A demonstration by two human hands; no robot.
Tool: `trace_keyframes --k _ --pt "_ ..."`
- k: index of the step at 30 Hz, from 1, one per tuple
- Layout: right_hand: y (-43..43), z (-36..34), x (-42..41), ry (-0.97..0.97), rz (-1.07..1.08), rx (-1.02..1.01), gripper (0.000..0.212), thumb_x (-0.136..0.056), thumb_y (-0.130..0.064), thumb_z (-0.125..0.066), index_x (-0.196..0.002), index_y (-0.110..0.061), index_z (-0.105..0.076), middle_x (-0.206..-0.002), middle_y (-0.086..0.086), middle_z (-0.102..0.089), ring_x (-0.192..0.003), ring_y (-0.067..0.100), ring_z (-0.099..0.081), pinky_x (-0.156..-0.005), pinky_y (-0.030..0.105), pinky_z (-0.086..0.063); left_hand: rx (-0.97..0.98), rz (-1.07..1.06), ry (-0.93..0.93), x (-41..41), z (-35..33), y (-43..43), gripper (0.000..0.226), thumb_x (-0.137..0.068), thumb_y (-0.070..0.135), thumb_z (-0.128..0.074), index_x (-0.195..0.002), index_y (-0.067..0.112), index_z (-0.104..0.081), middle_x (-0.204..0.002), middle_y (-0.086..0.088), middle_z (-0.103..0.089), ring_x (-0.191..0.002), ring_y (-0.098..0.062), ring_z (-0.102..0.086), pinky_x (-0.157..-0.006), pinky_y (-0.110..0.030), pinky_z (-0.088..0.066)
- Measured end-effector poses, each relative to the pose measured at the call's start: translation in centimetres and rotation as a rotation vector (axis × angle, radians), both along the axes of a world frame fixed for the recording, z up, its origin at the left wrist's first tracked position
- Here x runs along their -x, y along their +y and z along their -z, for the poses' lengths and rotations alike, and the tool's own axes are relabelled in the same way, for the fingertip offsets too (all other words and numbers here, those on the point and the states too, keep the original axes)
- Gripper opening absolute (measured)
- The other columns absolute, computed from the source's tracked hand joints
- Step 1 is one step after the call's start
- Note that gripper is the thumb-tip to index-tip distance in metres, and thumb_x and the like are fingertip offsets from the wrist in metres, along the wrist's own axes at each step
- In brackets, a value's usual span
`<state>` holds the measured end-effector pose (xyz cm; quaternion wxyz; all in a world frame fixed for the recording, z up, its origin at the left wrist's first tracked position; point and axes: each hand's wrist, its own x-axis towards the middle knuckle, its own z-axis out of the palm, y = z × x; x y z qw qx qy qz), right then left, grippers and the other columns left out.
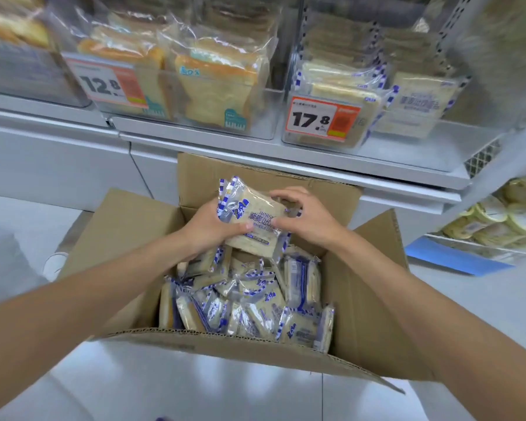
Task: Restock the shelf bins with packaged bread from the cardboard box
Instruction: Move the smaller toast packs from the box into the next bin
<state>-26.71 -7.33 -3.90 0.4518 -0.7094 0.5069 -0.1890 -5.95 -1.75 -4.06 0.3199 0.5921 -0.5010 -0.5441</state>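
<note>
Between both hands: a bread packet [252,220] in a blue-and-white wrapper is held tilted, printed face up, over the far end of the box.
Left hand [208,229]: curled round the packet's left edge, with the thumb laid across the front.
Right hand [304,220]: the packet's right edge is grasped by bent fingers and thumb.
Cardboard box [128,238]: set on the floor directly below the hands, flaps spread open.
Loose packets [255,305]: heaped in the box under and nearer than the hands, in the same wrapper.
Floor [195,384]: pale and glossy; soft reflections are seen nearer than the hands.
Shelf [286,156]: white metal, beyond and above the hands.
Right bin [407,147]: clear plastic, beyond the right hand, stocked with matching packets and tagged 17.8 [322,118].
Left bin [195,123]: beyond the left hand, filled with bagged toast and tagged 12.8 [107,83].
Blue sheet [456,256]: laid on the floor right of the right hand, under a lower rack of yellowish packs [504,217].
</note>
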Motion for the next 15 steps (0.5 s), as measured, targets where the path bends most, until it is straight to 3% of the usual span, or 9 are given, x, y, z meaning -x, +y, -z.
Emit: trace_keyframes --k 3,5,7,9,12,15 --pt "0.2 -4.0 1.0 0.347 -0.145 0.353 0.088 -0.073 -0.048 -0.078 -0.148 -0.032 -0.034 -0.155 -0.002 -0.027 -0.143 0.019 -0.021 -0.118 0.039 -0.019 0.119 0.072 -0.115 1.0 -4.0 -0.9 0.031 -0.077 0.022 -0.081 -0.099 0.028 -0.061 -0.09 0.016 -0.071 -0.08 0.006 -0.066 -0.076 -0.012 -0.051" --pt "0.3 -6.7 1.5 0.382 -0.156 0.463 0.099 -0.073 -0.047 -0.078 -0.153 -0.026 -0.022 -0.155 0.0 -0.031 -0.14 0.019 -0.026 -0.117 0.039 -0.021 0.186 0.123 -0.193 2.3 -6.9 -1.4 0.033 -0.077 0.026 -0.081 -0.093 0.033 -0.053 -0.089 0.021 -0.062 -0.081 0.003 -0.061 -0.068 -0.002 -0.043" --pt "0.2 -9.4 2.4 0.393 -0.148 0.555 0.093 -0.073 -0.043 -0.079 -0.15 -0.021 -0.031 -0.139 0.004 -0.048 -0.129 0.022 -0.04 -0.11 0.036 -0.029 0.262 0.15 -0.274 3.8 -9.7 -1.7 0.035 -0.079 0.026 -0.08 -0.097 0.03 -0.05 -0.092 0.021 -0.054 -0.086 0.0 -0.057 -0.061 -0.003 -0.038" --pt "-0.2 -12.0 3.9 0.398 -0.112 0.711 0.065 -0.074 -0.039 -0.079 -0.13 -0.018 -0.055 -0.112 0.005 -0.057 -0.109 0.025 -0.05 -0.095 0.032 -0.032 0.377 0.183 -0.35 5.1 -12.3 -2.2 0.06 -0.077 0.031 -0.082 -0.126 0.025 -0.048 -0.11 0.018 -0.051 -0.107 -0.004 -0.052 -0.074 -0.012 -0.036" --pt "-1.4 -16.5 7.5 0.417 0.001 0.939 0.047 -0.07 -0.037 -0.079 -0.107 -0.014 -0.064 -0.096 0.007 -0.058 -0.094 0.028 -0.053 -0.081 0.029 -0.026 0.494 0.244 -0.383 7.1 -15.9 -4.3 0.1 -0.073 0.029 -0.085 -0.151 0.023 -0.024 -0.132 0.015 -0.041 -0.125 -0.004 -0.043 -0.089 -0.016 -0.035" --pt "-3.4 -20.7 11.7 0.462 0.126 1.016 0.05 -0.069 -0.041 -0.074 -0.109 -0.014 -0.062 -0.096 0.006 -0.056 -0.094 0.028 -0.055 -0.083 0.036 -0.033 0.625 0.258 -0.4 9.4 -18.1 -7.5 0.085 -0.079 0.017 -0.078 -0.149 0.02 -0.029 -0.132 0.01 -0.049 -0.105 -0.008 -0.057 -0.082 -0.019 -0.044"
